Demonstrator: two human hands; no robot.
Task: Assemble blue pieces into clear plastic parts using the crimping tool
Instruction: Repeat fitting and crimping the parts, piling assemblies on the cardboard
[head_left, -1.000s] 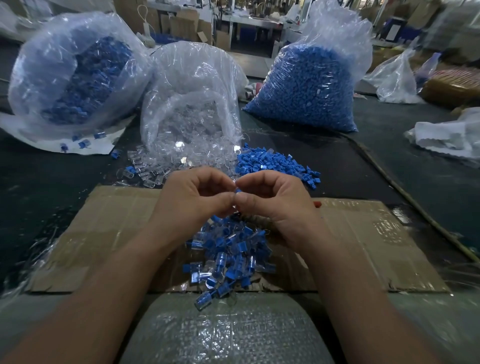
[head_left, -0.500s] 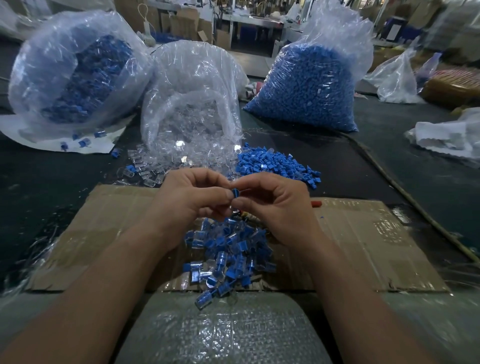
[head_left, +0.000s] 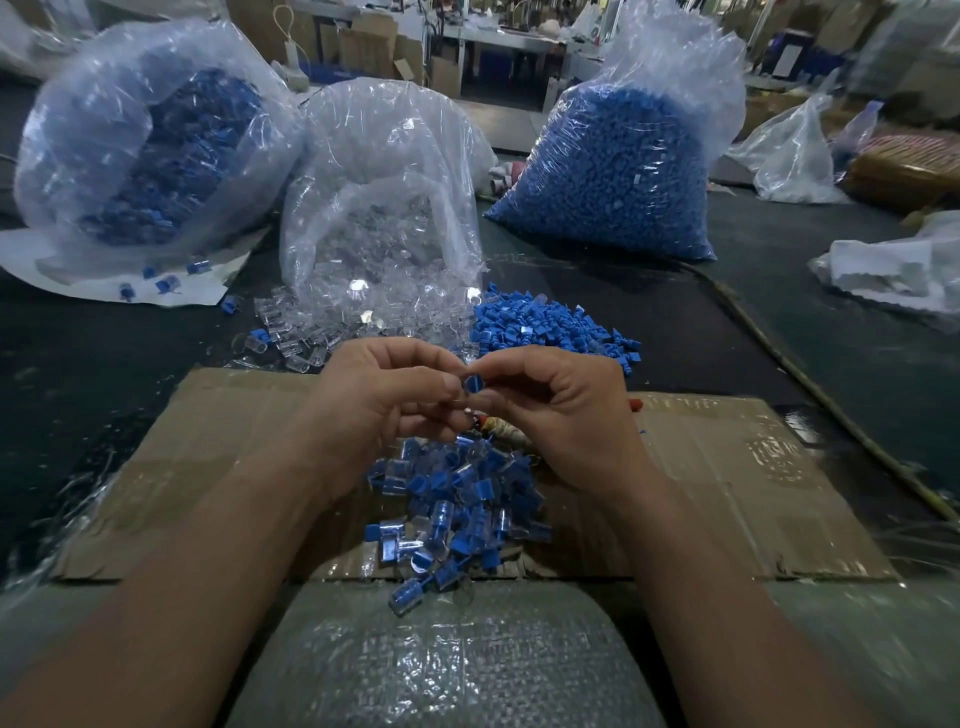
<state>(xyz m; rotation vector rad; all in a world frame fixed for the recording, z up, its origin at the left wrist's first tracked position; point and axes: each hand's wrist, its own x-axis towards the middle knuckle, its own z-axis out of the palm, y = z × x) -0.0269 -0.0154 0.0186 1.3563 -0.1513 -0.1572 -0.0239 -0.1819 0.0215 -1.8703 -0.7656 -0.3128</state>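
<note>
Cartons and benches, blurred with distance, crowd a workshop beyond the far edge of a dark green tabletop (head_left: 779, 332). Three clear sacks stand along that far edge: finished pieces (head_left: 145, 156) at the far left corner, clear parts (head_left: 379, 208) in the middle, and blue pieces (head_left: 608, 171) to the right.

A cardboard sheet (head_left: 727, 467) covers the near middle of the tabletop, with bubble wrap (head_left: 447, 665) at the near edge. Loose blue pieces (head_left: 545, 322) and loose clear parts (head_left: 306, 338) spill just beyond the cardboard's far edge. A heap of assembled pieces (head_left: 457, 499) lies on the cardboard's near middle.

Above that heap the left hand (head_left: 379, 400) and right hand (head_left: 566, 415) meet with fingers curled. Thumbs and forefingers pinch one blue piece (head_left: 474, 384) at the mouth of a barely visible clear part (head_left: 463, 397). The left fingers appear to hold the clear part and the right fingers the blue piece.

A red-and-pale object (head_left: 501, 426) just under the right hand may be the crimping tool, but it is mostly hidden.

The step in hand looks like seating the insert. It would go best with the blue piece held square to the opening and pressed straight in until flush. The clear shell should be gripped by its sides so it neither slips nor cracks before any crimp.
</note>
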